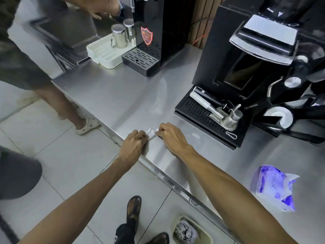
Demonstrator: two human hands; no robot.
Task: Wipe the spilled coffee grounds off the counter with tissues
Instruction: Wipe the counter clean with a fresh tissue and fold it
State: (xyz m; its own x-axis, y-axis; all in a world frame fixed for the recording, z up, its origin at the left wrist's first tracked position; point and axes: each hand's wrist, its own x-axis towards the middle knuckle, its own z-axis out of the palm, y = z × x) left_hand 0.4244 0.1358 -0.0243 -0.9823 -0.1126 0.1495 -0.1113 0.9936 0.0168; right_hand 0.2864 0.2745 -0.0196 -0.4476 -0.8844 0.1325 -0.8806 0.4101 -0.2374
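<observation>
Near the middle of the frame, at the front lip of the brushed stainless-steel counter (123, 95), a thin white tissue (152, 133) lies twisted into a crumpled strip between two hands. The left hand (134, 146) has its fingers curled tight, pinching the strip's near end just over the counter's edge. The right hand (171, 137) pinches the far end with bent fingertips, knuckles raised, wrist resting on the metal.

The steel is smooth and pale, with faint smeared streaks. At lower right lies a soft plastic tissue pack (274, 187) (purple and white, its top torn open). At right a black perforated drip tray (193, 110) holds a metal portafilter (212, 110). In the upper left a white ribbed plastic tray (103, 51) carries a shiny steel mug (119, 36).

Below the counter the floor (70, 164) is large pale tiles with thin dark joints – a cream rectangular bin (204, 234) stands there at the bottom edge, grey crumpled paper inside.
</observation>
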